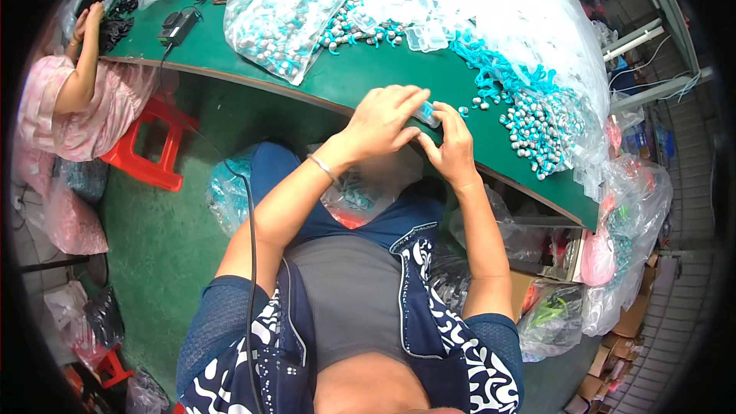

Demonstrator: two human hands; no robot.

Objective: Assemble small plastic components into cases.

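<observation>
My left hand (pixel 379 123) and my right hand (pixel 452 149) meet at the near edge of the green table. Between them is a small clear plastic box (pixel 427 113) with something blue inside. My left fingers bend over its upper left side, while my right thumb and fingers close round its right side. Both hands partly cover the box. Just to the right of it lie small silver-and-blue pieces (pixel 540 130) in a loose pile. Blue strap-like pieces (pixel 491 65) are heaped behind that pile.
A clear bag of silver-and-blue pieces (pixel 280 38) stands on the green table (pixel 360 77). Beyond it are more clear plastic boxes (pixel 425 37). A black cable (pixel 251 261) hangs by my left arm. At far left, another person (pixel 84 107) works beside a red stool (pixel 153 146).
</observation>
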